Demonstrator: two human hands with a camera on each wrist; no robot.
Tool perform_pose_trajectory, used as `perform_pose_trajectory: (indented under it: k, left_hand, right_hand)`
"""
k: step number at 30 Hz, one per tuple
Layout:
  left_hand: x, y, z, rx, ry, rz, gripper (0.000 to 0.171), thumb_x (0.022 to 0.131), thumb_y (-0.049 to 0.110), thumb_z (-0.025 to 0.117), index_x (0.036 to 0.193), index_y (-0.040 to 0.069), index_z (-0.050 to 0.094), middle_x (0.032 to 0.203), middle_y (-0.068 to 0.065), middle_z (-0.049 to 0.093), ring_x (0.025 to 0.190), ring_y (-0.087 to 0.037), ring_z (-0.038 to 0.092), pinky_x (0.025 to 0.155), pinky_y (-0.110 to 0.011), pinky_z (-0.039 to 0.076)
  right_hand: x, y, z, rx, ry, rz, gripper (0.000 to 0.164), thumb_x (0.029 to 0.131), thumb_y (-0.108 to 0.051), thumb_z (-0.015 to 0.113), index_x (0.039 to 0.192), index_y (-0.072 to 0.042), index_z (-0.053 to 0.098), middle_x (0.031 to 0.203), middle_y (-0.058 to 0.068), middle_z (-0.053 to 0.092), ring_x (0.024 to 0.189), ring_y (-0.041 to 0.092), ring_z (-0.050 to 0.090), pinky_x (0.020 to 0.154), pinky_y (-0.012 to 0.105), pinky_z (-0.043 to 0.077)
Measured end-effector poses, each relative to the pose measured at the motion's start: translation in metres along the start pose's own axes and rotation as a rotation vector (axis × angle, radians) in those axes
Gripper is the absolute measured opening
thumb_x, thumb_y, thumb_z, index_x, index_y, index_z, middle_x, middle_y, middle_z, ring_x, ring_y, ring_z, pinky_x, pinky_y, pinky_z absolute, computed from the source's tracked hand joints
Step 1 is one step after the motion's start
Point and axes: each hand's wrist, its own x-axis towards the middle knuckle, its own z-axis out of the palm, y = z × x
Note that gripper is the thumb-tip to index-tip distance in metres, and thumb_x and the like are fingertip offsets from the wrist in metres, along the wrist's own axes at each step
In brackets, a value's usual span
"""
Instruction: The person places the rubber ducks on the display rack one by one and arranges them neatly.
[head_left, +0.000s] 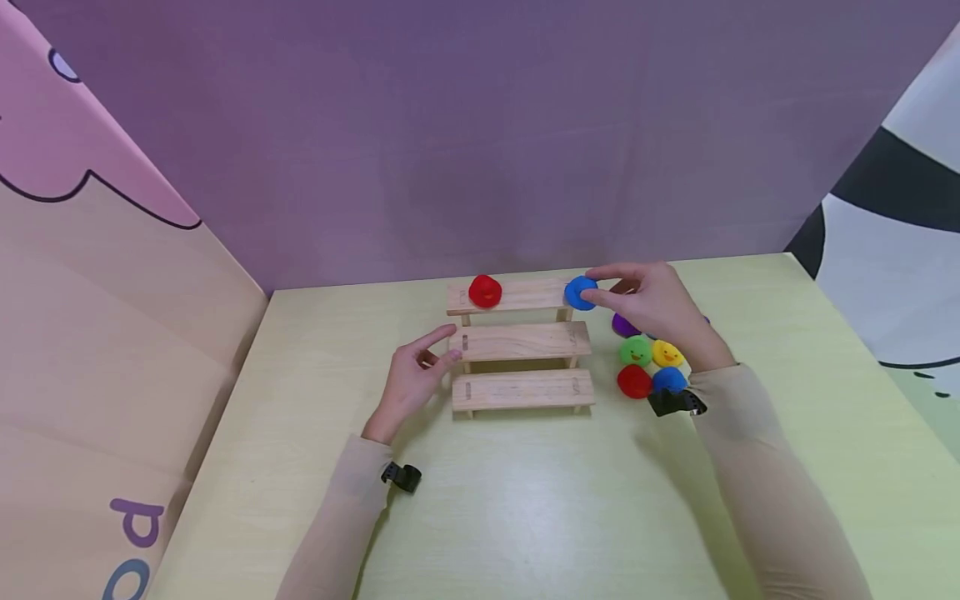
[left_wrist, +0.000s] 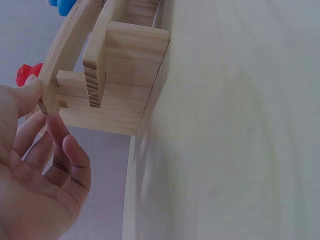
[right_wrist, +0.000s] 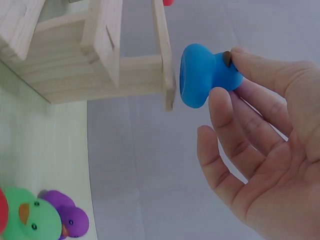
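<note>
A three-tier wooden step stand (head_left: 525, 342) is on the table, with a red rubber duck (head_left: 485, 292) at the left of its top tier. My left hand (head_left: 416, 375) grips the left end of the middle tier, thumb on one face of the board (left_wrist: 49, 90) and fingertips against the other side. A blue rubber duck (right_wrist: 200, 75) is pinched by its head between the thumb and fingers of my right hand (head_left: 652, 300). In the right wrist view its flat base faces the top board's right end, with a small gap between them.
Right of the stand several rubber ducks lie grouped: green (head_left: 635, 351), yellow (head_left: 667, 353), red (head_left: 634, 382), blue (head_left: 669, 380) and purple (head_left: 625, 325), some partly behind my right hand. A purple wall panel (head_left: 525, 150) rises behind the table (head_left: 480, 500), with printed panels at both sides.
</note>
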Motion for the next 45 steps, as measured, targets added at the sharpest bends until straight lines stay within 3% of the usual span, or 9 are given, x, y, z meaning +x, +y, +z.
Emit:
perform_pose_trajectory:
  k: [11,27,36,45]
  left_hand:
    - [0.002,0.000,0.000,-0.007,-0.006,-0.009,0.043,0.102,0.027,0.075,0.144,0.021,0.069,0.103,-0.018,0.072,0.077,-0.017,0.058,0.056,-0.023,0.042]
    - [0.005,-0.003,-0.001,0.004,-0.002,-0.011,0.044,0.102,0.029,0.075,0.144,0.021,0.069,0.105,-0.014,0.072,0.077,-0.017,0.058,0.058,-0.023,0.042]
    - [0.007,-0.005,0.001,0.000,0.000,-0.006,0.043,0.102,0.028,0.075,0.144,0.021,0.069,0.112,-0.012,0.074,0.078,-0.017,0.057,0.058,-0.023,0.042]
    - [0.007,-0.003,0.002,-0.001,-0.002,0.000,0.043,0.102,0.025,0.075,0.144,0.019,0.069,0.104,-0.014,0.072,0.075,-0.014,0.056,0.056,-0.023,0.041]
  right_hand:
    - [0.014,-0.012,0.008,-0.004,-0.064,-0.060,0.047,0.098,-0.044,0.077,0.134,-0.015,0.076,0.126,0.012,0.077,0.098,0.028,0.072,0.070,0.031,0.054]
    - [0.034,-0.018,0.035,0.061,-0.056,-0.119,0.040,0.097,-0.035,0.080,0.131,-0.014,0.078,0.118,0.011,0.080,0.093,0.028,0.074,0.065,0.032,0.053]
    - [0.043,-0.021,0.043,0.066,-0.051,-0.128,0.038,0.096,-0.032,0.081,0.130,-0.014,0.078,0.117,0.010,0.080,0.091,0.024,0.073,0.065,0.034,0.053]
    - [0.046,-0.030,0.046,0.053,-0.106,-0.115,0.040,0.098,-0.034,0.078,0.133,-0.015,0.076,0.120,0.011,0.078,0.093,0.025,0.074,0.068,0.034,0.056]
